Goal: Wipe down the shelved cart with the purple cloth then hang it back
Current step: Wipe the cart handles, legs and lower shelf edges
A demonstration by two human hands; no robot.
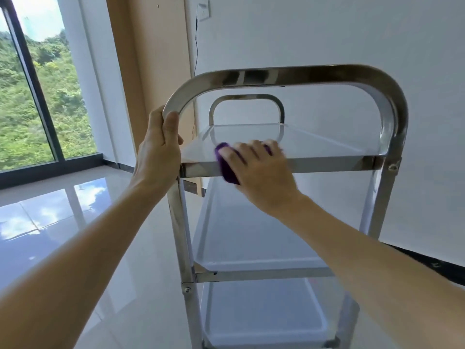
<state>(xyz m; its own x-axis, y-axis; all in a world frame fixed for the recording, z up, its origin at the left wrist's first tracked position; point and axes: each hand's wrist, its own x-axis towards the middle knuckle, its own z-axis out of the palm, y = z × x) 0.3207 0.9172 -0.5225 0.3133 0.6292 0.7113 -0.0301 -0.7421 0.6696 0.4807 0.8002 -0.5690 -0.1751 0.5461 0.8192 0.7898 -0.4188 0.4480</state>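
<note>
My left hand (158,149) is wrapped around the near handle (284,76) of the steel cart (388,192), at about 9 o'clock from the middle of the top shelf (327,144). My thumb lies across the front of the bent tube where it curves down into the left upright, and my other fingers are curled round behind it, clamped on the metal.

My right hand (261,172) lies palm down on the near edge of the top shelf, at roughly 6 o'clock on that shelf. My fingers are spread a little and fairly straight, pressing the purple cloth (226,170) flat against the steel. The cloth is bunched under my palm; it shows at the 9 o'clock side of the hand, draping over the shelf's front rim, and a small bit peeks out between my fingers toward 1 o'clock. The hand is blurred, so I cannot tell exactly how each fingertip sits.

The cart has 3 shelves that I can see, stacked one under another, with a 2nd, smaller-looking handle (246,107) at the far end, toward 12 o'clock. A white wall (327,34) stands behind the cart. At 10 o'clock from it a window (32,84) shows green trees, and the glossy floor (75,210) mirrors the sky.
</note>
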